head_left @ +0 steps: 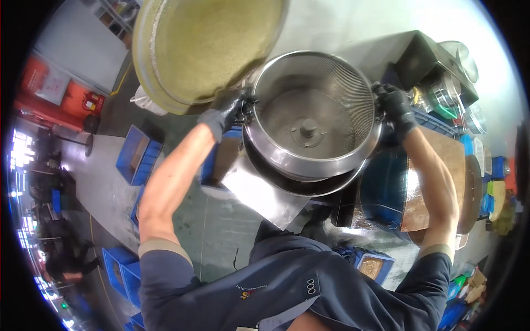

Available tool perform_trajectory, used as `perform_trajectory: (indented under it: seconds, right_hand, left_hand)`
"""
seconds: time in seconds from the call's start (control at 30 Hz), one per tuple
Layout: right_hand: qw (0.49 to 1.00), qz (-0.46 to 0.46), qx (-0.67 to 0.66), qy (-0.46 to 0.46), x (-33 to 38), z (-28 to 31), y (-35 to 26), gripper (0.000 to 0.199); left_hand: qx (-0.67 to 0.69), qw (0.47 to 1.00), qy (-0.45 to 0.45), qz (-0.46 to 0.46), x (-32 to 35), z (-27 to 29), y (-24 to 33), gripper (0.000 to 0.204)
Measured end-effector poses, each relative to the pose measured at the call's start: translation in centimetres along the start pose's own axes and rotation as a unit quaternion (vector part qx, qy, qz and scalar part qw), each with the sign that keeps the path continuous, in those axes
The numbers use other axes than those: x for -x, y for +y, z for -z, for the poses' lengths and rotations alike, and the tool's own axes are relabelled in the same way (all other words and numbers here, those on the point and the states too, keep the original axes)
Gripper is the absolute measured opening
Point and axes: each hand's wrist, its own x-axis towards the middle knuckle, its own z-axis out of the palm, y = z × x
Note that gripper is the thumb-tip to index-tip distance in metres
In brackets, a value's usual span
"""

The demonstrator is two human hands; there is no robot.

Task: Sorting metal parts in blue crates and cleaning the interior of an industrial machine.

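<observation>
A round metal basket (309, 160) with finely perforated walls and a raised central hub is held between my hands. My left hand (232, 107), in a black glove, is closed on the basket's left side. On the opposite side, my right hand (396, 109), also gloved in black, grips it near the rim. Nothing but the hub shows on the basket's floor. Directly beneath is a wider round metal tub (314, 190), mostly hidden by the basket. A flat shiny metal plate (265, 193) slants out from the tub toward me.
A large round vat (144, 66) with a yellowish inside stands at the far left. Blue crates (132, 157) sit on the floor at left. On the right are a blue drum (381, 190), a brown board (433, 182) and a dark metal box (425, 58). Another person (63, 265) is far left.
</observation>
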Motion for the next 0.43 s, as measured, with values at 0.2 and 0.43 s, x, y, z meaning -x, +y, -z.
perform_trajectory:
  seconds: [0.2, 0.43]
  right_hand:
    - [0.998, -0.003, 0.061, -0.004, -2.8, -2.0, 8.8, 0.027]
    - [0.991, -0.116, 0.058, 0.024, -5.1, -3.6, 16.0, 0.028]
  left_hand:
    - [-0.189, 0.979, 0.059, -0.043, -6.8, 3.6, -7.6, 0.025]
    - [-0.260, 0.959, 0.079, -0.083, -14.0, 7.1, -15.5, 0.024]
